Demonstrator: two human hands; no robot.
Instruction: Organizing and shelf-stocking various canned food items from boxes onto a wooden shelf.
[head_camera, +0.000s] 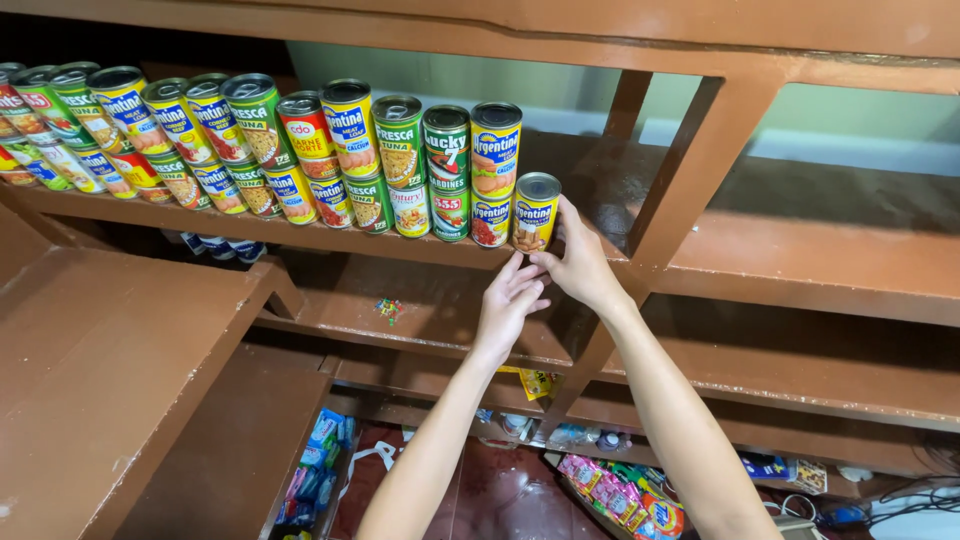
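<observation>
While both hands touch it, yellow can (535, 212) upright on shelf (800, 265), R hand (580, 262), L hand (510, 300).

shelf: brown wooden shelf (800, 260) with slanted upright post (700, 160) | cans: two-tier row of stacked tins (250, 140) along its front edge | lower ledge: small coloured bits (390, 308) | below: yellow packet (537, 381), blue packets (318, 460), pink sachets (610, 495) on red floor (500, 495)
</observation>
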